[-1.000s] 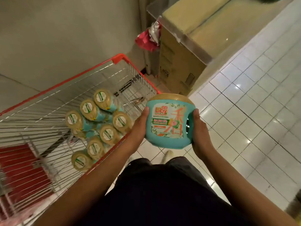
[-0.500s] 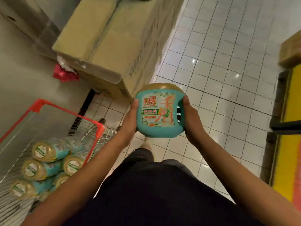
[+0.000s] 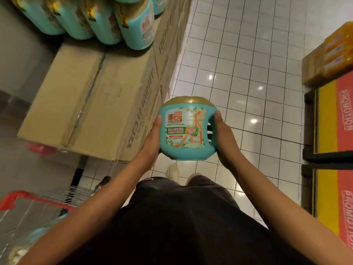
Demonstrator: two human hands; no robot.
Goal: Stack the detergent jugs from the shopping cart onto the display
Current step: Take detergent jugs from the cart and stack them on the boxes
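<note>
- Cart [image 3: 36, 198]: low and to the left of the left hand, only its red-rimmed wire corner in view. The cart jugs [image 3: 39, 233] inside are blurred teal shapes; how many there are cannot be told.
- Shoes [image 3: 172, 172]: two pale toes on the floor just below both hands, past the dark shorts [image 3: 181, 217].
- Left hand [image 3: 151, 139]: grasping the jug's left side, thumb lying up along the front edge, the other fingers hidden behind.
- Right hand [image 3: 225, 139]: grasping the jug's right side at the handle, thumb on the handle's top, the other fingers out of sight behind.
- Jug [image 3: 186, 129]: squat, teal, with a gold cap, held upright between the two hands above the floor, label facing the camera. It touches nothing else.
- Boxes [image 3: 91, 100]: large brown cartons, left of and beyond the left hand, near the jug but apart from it.
- Stacked jugs [image 3: 107, 22]: teal jugs packed close on top of the boxes, well beyond the left hand.
- Floor [image 3: 238, 54]: white tiles stretching beyond both hands.
- Stand [image 3: 336, 150]: yellow and red, printed "PROMOTION", well right of the right hand; yellow packs [image 3: 336, 48] sit beyond it.
</note>
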